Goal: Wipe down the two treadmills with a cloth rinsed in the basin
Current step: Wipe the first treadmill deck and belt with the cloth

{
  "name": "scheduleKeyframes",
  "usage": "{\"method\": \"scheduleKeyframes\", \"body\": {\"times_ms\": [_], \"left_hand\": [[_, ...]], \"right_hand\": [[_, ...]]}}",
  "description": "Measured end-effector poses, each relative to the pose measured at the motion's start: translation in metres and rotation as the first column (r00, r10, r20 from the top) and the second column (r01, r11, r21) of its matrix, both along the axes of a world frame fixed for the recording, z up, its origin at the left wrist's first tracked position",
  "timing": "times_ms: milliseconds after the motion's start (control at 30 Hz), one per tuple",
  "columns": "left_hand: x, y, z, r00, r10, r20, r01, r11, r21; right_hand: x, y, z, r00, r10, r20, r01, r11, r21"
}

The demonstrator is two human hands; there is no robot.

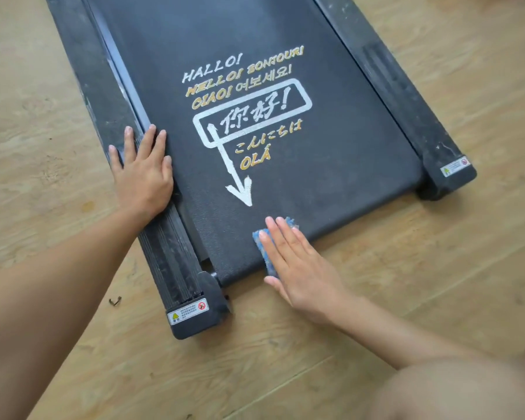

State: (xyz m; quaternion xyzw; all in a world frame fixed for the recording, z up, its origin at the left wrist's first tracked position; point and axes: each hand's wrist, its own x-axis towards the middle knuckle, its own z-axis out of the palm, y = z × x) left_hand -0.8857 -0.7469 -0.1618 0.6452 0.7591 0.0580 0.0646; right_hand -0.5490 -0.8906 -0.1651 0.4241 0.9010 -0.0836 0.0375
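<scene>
A black treadmill [331,147] lies flat on the wooden floor, its belt printed with white and gold greetings and a white arrow. My right hand [300,268] presses a folded blue cloth [259,241] flat against the belt's near edge, fingers straight; most of the cloth is hidden under the palm. My left hand [143,171] rests flat with spread fingers on the left side rail [170,253], fingertips reaching onto the belt. No second treadmill and no basin are in view.
Light wooden floor [43,147] surrounds the treadmill on the left, right and near sides. The right side rail [406,95] ends in a foot with a warning sticker [455,166]. A small dark scrap [115,300] lies on the floor near the left foot.
</scene>
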Motion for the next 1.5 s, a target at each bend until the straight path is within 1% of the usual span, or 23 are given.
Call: {"method": "scheduleKeyframes", "body": {"times_ms": [100, 167, 233, 300, 367, 433, 500, 567, 633, 700, 767, 833, 900, 1000, 1067, 1133, 1233, 1300, 1367, 1433, 1500], "left_hand": [[0.002, 0.000, 0.000, 1.000, 0.004, -0.006, -0.004, 1.000, 0.007], [0.005, 0.002, 0.002, 1.000, -0.002, -0.001, 0.002, 1.000, -0.009], [0.005, 0.001, 0.002, 1.000, -0.002, 0.000, 0.002, 1.000, -0.027], [0.000, 0.002, 0.004, 1.000, 0.013, -0.002, -0.013, 0.999, -0.047], [0.004, 0.007, 0.006, 0.999, 0.021, 0.038, -0.017, 0.995, -0.101], [0.012, 0.007, 0.006, 0.997, 0.052, 0.049, -0.046, 0.992, -0.116], [0.018, 0.005, 0.003, 0.997, 0.067, 0.028, -0.064, 0.994, -0.086], [0.022, 0.001, -0.001, 0.997, 0.079, -0.005, -0.079, 0.996, -0.039], [0.025, 0.001, -0.003, 0.996, 0.085, -0.019, -0.085, 0.996, -0.019], [0.026, 0.001, -0.002, 0.997, 0.079, -0.003, -0.079, 0.996, -0.038], [0.024, 0.000, -0.004, 0.997, 0.075, -0.017, -0.076, 0.997, -0.031], [0.018, -0.002, -0.006, 0.997, 0.076, -0.026, -0.076, 0.997, -0.028], [0.018, -0.001, -0.007, 0.998, 0.070, 0.004, -0.070, 0.997, -0.034], [0.025, 0.000, -0.006, 0.996, 0.091, 0.010, -0.090, 0.996, -0.019], [0.027, 0.000, -0.006, 0.996, 0.092, 0.003, -0.092, 0.996, 0.004], [0.029, -0.001, -0.006, 0.996, 0.094, -0.004, -0.094, 0.995, 0.012], [0.029, 0.000, -0.006, 0.996, 0.092, -0.008, -0.091, 0.996, 0.016], [0.028, -0.002, -0.007, 0.996, 0.088, -0.005, -0.088, 0.996, 0.018], [0.026, -0.007, -0.008, 0.997, 0.076, -0.013, -0.075, 0.997, 0.028], [0.026, -0.011, -0.009, 0.999, 0.051, -0.013, -0.051, 0.999, 0.017], [0.026, -0.015, -0.008, 0.999, 0.047, 0.012, -0.047, 0.999, 0.003]], "right_hand": [[-0.007, 0.020, -0.001, 1.000, -0.014, 0.007, 0.014, 1.000, -0.012], [-0.034, 0.063, 0.003, 0.997, -0.080, -0.005, 0.080, 0.996, -0.043], [-0.052, 0.111, 0.014, 0.988, -0.155, 0.007, 0.154, 0.982, -0.110], [-0.053, 0.137, 0.018, 0.988, -0.156, 0.010, 0.156, 0.982, -0.103], [-0.034, 0.122, 0.017, 0.988, -0.154, 0.008, 0.154, 0.983, -0.096], [-0.005, 0.076, 0.012, 0.990, -0.138, 0.002, 0.137, 0.988, -0.069], [0.028, 0.031, 0.007, 0.994, -0.102, 0.033, 0.103, 0.993, -0.057], [0.050, 0.014, 0.006, 0.996, -0.068, 0.053, 0.070, 0.997, -0.042], [0.048, 0.028, 0.002, 0.996, -0.085, 0.017, 0.085, 0.996, -0.029], [0.023, 0.063, 0.001, 0.990, -0.140, -0.024, 0.139, 0.988, -0.061], [-0.006, 0.106, 0.004, 0.980, -0.197, -0.015, 0.195, 0.977, -0.089], [-0.022, 0.130, 0.007, 0.977, -0.214, 0.000, 0.213, 0.973, -0.089], [-0.007, 0.123, 0.010, 0.980, -0.197, -0.010, 0.195, 0.976, -0.101], [0.046, 0.069, 0.009, 0.989, -0.147, -0.022, 0.145, 0.986, -0.085], [0.080, 0.040, 0.005, 0.995, -0.096, 0.026, 0.097, 0.994, -0.056], [0.096, 0.036, 0.004, 0.998, -0.052, 0.047, 0.053, 0.998, -0.026], [0.064, 0.066, 0.005, 0.994, -0.108, 0.009, 0.108, 0.989, -0.104], [0.027, 0.098, 0.008, 0.989, -0.148, -0.014, 0.145, 0.983, -0.116], [0.006, 0.120, 0.009, 0.988, -0.152, -0.016, 0.149, 0.984, -0.101], [0.015, 0.118, 0.008, 0.990, -0.138, -0.027, 0.136, 0.988, -0.071], [0.042, 0.091, 0.006, 0.993, -0.112, -0.037, 0.110, 0.993, -0.051]]}}
